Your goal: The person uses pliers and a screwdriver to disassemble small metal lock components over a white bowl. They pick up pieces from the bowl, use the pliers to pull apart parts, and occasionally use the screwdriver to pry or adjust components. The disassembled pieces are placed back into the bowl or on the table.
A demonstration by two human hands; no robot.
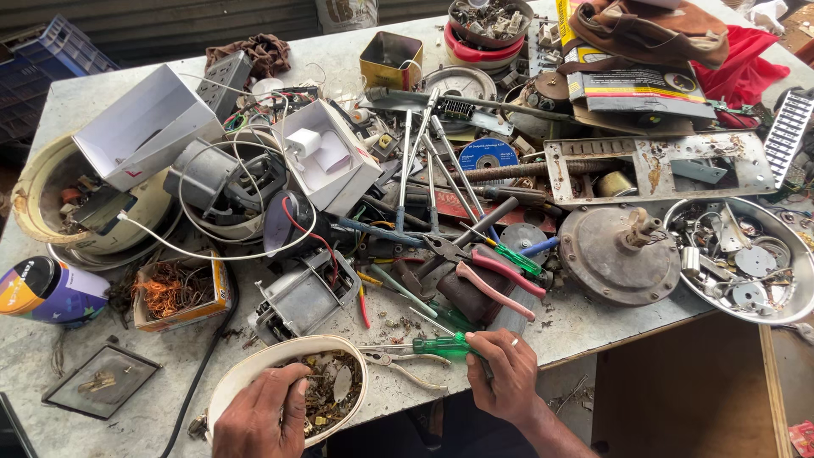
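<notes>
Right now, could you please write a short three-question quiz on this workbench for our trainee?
1. True or false: the right hand holds a green-handled screwdriver.
2. The left hand rests on the rim of: A) a steel tray, B) a white bowl of small metal scraps, C) a blue crate.
3. Fill in: the pliers just beyond the screwdriver have ____ handles.

Key: 1 true; 2 B; 3 pink.
</notes>
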